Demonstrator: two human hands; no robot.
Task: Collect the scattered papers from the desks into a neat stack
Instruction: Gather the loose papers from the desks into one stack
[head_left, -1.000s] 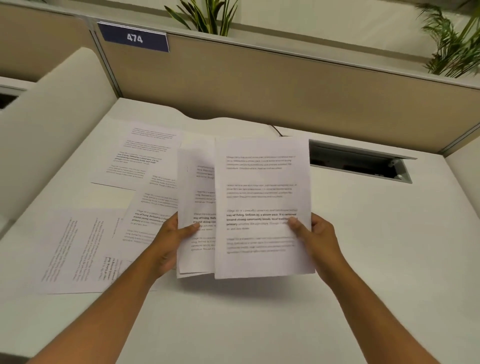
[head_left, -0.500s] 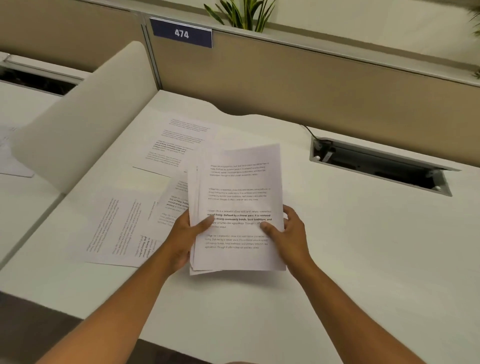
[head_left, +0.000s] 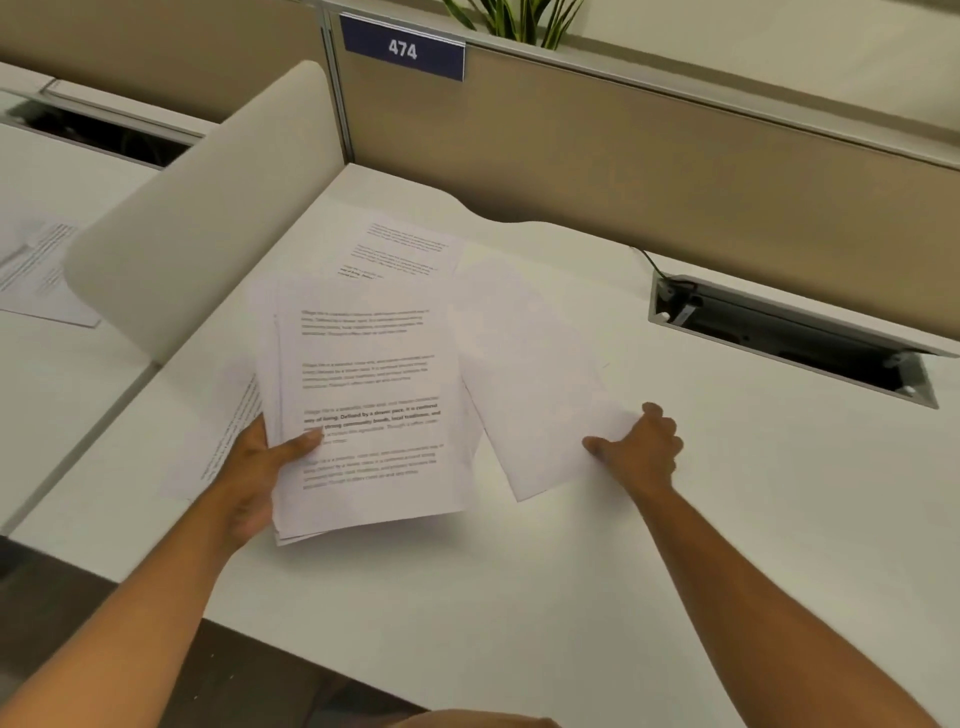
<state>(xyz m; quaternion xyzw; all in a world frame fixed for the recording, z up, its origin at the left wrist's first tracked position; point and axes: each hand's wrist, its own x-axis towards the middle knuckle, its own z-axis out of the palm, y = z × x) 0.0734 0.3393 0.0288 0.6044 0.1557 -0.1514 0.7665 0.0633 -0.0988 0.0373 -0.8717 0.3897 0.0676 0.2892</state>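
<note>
My left hand holds a stack of printed papers above the white desk, thumb on the top page. To its right, my right hand grips the lower right corner of a single blank-looking sheet, which is tilted. A printed sheet lies flat farther back on the desk. Another printed sheet lies partly hidden under the held stack at the left. More paper lies on the neighbouring desk at the far left.
A curved white divider separates this desk from the left one. A tan partition with a sign reading 474 runs along the back. An open cable tray sits in the desk at the right. The front desk edge is near my arms.
My right hand let go of the stack and now holds a separate sheet to the right. The left hand alone keeps the stack. The view shifted left.
</note>
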